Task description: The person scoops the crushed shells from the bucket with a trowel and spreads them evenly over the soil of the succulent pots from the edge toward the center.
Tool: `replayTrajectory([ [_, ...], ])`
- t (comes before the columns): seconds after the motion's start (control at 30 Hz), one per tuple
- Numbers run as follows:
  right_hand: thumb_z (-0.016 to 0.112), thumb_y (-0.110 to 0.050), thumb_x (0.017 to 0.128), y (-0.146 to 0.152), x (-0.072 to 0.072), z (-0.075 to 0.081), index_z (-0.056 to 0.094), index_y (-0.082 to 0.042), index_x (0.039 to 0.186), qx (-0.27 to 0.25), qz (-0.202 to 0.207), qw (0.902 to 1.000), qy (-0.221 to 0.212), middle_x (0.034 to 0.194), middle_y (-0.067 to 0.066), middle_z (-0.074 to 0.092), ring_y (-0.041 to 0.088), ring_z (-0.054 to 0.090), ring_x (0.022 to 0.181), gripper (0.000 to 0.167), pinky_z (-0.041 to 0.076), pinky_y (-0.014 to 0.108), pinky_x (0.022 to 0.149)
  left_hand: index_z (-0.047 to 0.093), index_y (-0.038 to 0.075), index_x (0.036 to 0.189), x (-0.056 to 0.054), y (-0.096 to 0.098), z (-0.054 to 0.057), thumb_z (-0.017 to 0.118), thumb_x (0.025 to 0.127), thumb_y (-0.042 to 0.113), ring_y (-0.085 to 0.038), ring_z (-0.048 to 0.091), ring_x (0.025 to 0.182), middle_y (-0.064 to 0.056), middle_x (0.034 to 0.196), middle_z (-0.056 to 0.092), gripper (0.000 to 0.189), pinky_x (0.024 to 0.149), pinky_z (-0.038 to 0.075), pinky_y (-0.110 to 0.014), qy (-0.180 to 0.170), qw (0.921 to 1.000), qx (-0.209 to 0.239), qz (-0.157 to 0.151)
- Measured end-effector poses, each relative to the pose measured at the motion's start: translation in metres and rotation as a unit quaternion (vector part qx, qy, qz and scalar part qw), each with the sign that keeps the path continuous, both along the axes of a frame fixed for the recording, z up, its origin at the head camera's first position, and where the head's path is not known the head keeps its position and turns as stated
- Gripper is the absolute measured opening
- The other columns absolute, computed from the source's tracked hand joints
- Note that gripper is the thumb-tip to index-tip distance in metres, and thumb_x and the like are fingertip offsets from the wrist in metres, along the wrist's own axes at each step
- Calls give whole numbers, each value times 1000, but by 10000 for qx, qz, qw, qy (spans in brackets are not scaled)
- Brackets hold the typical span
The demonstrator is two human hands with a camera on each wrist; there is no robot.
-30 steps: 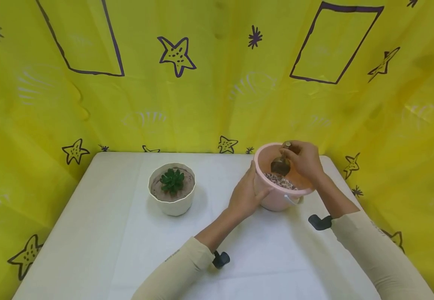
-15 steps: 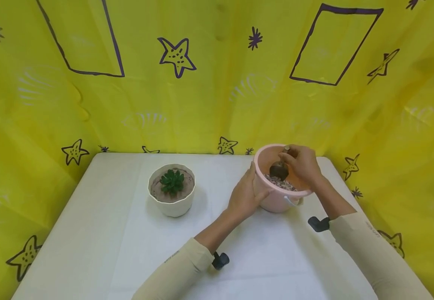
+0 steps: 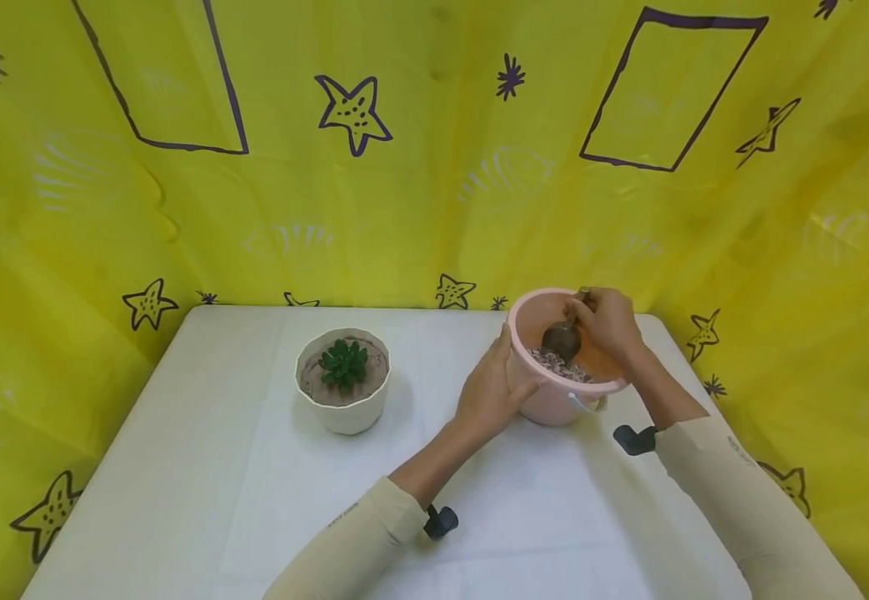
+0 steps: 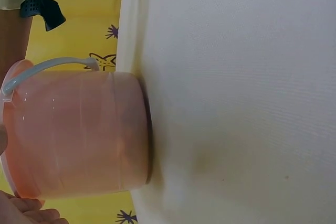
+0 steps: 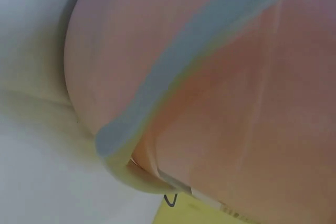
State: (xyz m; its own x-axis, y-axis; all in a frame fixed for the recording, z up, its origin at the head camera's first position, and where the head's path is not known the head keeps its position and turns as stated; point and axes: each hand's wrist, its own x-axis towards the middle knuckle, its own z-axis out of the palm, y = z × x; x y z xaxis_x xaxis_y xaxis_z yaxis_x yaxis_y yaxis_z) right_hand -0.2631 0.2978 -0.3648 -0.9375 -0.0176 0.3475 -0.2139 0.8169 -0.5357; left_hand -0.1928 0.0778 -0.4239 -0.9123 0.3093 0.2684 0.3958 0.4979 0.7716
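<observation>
A pink bucket (image 3: 551,404) stands on the right side of the table, part filled with speckled gravel (image 3: 550,360). My left hand (image 3: 488,392) holds it by the near left side, thumb on the front wall and fingers up by the rim. Over the bucket's right edge reaches my right hand (image 3: 608,323), pinching the short handle of a small dark scoop (image 3: 561,340). The scoop's head is down inside the bucket, its lower edge at the gravel. In the right wrist view the bucket wall (image 5: 252,119) and its pale handle (image 5: 163,72) fill the frame; the right hand is out of sight there.
A cream pot (image 3: 347,417) with a green succulent (image 3: 344,363) in greyish soil stands left of the bucket. The white table (image 3: 314,517) is backed by a yellow curtain (image 3: 419,192) with star drawings, which also runs along both sides.
My right hand has lowered the scoop to the gravel, and its head has shifted slightly to the right over the last half second. The left hand and bucket have hardly moved.
</observation>
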Motion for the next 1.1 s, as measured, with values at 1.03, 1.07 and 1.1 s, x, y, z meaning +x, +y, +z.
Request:
replayTrajectory([
  [1.03,60,-17,107,5,0,2,68,13,88,-981,-543,9886,-1009,79,23,72,18,68,61,36,53,17,51,22,8,168,1,1,4,77,97,43,-30,36,153,-10,167,37,96,121,35,-46,62,9995,-279,107],
  [1.07,60,-17,107,5,0,2,68,13,88,-1033,-545,9876,-1045,80,23,72,17,68,61,36,54,17,52,23,7,167,1,1,4,77,97,43,-30,36,153,-10,167,37,96,120,35,-46,56,9996,-263,104],
  [1.1,60,-17,107,4,1,3,68,13,89,-1077,-546,9868,-1080,80,23,72,16,68,62,36,55,17,53,24,6,167,1,1,4,77,97,43,-30,35,153,-10,167,37,95,121,35,-46,36,9996,-253,112],
])
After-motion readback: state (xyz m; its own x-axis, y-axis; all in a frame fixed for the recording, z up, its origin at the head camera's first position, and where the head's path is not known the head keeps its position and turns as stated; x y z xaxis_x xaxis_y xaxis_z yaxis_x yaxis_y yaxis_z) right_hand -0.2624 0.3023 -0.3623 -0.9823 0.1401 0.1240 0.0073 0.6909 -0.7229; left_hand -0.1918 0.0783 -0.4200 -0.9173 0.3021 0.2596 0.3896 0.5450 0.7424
